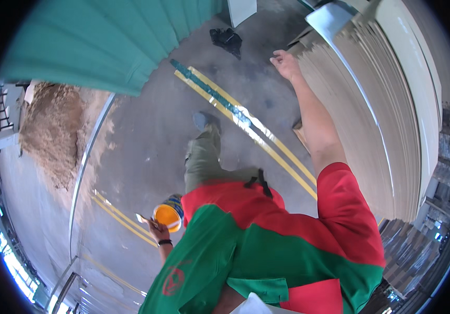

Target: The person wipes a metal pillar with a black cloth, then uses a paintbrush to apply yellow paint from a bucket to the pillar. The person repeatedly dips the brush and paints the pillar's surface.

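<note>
Low at my left side, my left hand (157,230) is closed, a dark band at its wrist. It grips an open paint can (175,203) at the rim, together with what looks like a paintbrush (141,217). Orange-yellow paint (166,215) shows inside the can. A pale strip crosses the can's mouth; whether it belongs to the brush I cannot tell. My right hand (286,64) reaches far forward with bare, loosely bent fingers and nothing in them. It is nearest the edge of a tall stack of brown sheets (350,99); contact is not clear.
Double yellow lines (282,157) with a green strip (204,83) cross the grey floor. Green sheeting (109,42) hangs at the far left, near a brown heap (52,131) and a metal rail (84,157). Black plastic (226,42) lies ahead. My shoe (201,121) is forward.
</note>
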Demonstrator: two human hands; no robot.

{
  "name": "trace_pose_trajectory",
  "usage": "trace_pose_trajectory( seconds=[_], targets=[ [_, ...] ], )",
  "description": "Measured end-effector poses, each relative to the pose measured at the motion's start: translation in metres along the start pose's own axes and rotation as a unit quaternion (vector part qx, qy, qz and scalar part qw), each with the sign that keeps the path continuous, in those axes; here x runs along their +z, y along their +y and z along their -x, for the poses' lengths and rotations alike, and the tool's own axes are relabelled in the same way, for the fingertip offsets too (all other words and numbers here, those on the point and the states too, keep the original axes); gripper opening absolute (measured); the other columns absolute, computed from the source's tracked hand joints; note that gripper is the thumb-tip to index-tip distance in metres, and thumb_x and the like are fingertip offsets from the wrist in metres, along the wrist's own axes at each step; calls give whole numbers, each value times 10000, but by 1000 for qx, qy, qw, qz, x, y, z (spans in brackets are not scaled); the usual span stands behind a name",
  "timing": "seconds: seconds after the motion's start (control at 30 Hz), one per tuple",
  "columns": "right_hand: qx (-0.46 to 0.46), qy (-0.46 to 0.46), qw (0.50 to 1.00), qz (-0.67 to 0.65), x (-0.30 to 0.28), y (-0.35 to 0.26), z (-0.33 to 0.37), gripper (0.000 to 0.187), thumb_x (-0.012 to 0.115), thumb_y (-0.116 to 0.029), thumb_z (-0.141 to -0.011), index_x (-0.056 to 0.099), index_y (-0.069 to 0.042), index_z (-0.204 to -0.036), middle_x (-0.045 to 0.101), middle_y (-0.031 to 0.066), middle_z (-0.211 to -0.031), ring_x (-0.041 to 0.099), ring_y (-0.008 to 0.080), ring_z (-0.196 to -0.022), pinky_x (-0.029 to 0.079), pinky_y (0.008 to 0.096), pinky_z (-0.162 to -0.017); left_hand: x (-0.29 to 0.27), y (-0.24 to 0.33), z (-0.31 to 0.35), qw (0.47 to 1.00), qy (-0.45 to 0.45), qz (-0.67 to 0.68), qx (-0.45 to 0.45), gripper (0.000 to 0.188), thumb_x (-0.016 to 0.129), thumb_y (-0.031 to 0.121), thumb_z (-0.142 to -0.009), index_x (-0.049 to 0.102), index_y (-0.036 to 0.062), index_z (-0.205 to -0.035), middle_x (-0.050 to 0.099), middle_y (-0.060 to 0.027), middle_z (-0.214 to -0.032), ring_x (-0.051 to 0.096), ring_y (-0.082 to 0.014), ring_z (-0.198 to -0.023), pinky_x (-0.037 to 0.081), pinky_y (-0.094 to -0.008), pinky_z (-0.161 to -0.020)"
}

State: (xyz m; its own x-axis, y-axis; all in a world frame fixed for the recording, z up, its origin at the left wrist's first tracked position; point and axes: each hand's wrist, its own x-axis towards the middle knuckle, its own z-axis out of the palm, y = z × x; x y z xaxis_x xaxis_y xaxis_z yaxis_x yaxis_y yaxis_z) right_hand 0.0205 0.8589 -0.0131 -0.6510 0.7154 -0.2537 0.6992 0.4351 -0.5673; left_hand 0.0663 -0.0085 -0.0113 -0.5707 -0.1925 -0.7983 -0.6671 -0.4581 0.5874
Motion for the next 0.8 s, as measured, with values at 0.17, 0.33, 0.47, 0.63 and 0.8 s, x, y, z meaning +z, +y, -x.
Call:
trace_pose_trajectory(
  seconds=[0.17, 0.33, 0.47, 0.63, 0.8],
  targets=[
    [33, -178, 956, 232, 103, 39, -155, 451, 668, -399, -939, 652, -123, -1296, 646, 146, -1335, 618, 311, -1233, 490, 423, -1053, 94, -27, -16, 994, 94, 58, 15, 257, 507, 385, -1069, 606, 148, -1073, 594, 43, -715, 329, -56, -420, 272, -236, -409],
    [37, -231, 927, 294, 204, 82, -295, 590, 660, -426, -949, 488, -168, -1450, 524, 130, -1474, 533, 309, -1338, 465, 438, -1100, 180, -51, 5, 979, 144, 129, 57, 215, 496, 321, -1081, 624, 148, -1087, 647, 40, -778, 306, -51, -425, 270, -225, -412],
    [47, -241, 930, 274, 292, 104, -445, 660, 729, -407, -897, 486, -96, -1427, 504, 135, -1492, 480, 312, -1382, 447, 403, -1116, 225, -93, -5, 947, 150, 240, 154, 286, 487, 335, -1085, 637, 107, -1168, 680, -15, -862, 308, -48, -456, 262, -211, -421],
    [24, -56, 980, 189, 401, 118, -553, 828, 779, -444, -852, 402, -142, -1525, 478, 83, -1529, 509, 328, -1357, 453, 560, -1082, 267, -148, -2, 939, 217, 226, 143, 326, 483, 349, -1088, 633, 87, -1209, 656, -21, -855, 289, -45, -467, 250, -218, -419],
    [59, -185, 959, 207, 471, 106, -560, 595, 727, -488, -868, 641, -93, -1306, 643, 141, -1333, 597, 320, -1256, 483, 460, -1041, 282, -145, -14, 899, 392, 147, 129, 331, 516, 364, -1069, 642, 100, -1223, 663, 12, -815, 303, -46, -452, 264, -207, -414]
  ],
)
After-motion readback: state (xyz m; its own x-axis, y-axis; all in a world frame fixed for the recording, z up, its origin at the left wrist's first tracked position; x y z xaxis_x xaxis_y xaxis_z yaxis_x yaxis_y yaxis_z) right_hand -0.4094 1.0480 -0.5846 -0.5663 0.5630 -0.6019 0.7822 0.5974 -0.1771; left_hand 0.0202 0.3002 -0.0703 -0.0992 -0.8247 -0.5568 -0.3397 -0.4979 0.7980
